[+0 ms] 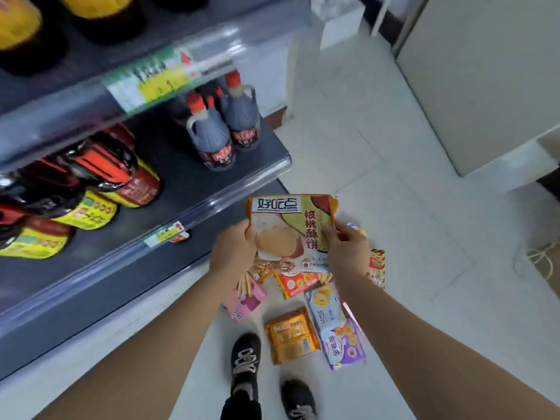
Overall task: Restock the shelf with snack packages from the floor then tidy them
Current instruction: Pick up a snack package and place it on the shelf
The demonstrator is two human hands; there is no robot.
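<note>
While left hand (233,250), right hand (348,250) pinch biscuit bag (288,228) edges, shelf lip (197,212) near

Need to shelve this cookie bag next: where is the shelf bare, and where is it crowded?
Bare: the dark shelf between the yellow-labelled jugs and the red-capped bottles, down to its front rail. Crowded: the shelf's left part, packed with jugs, and the floor by the shoes, strewn with snack packages. The cookie bag probably fits that gap.

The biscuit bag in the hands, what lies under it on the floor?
Below the biscuit bag, a red-orange packet and a pink box stick out on the floor. Whatever else lies beneath is covered.
</note>
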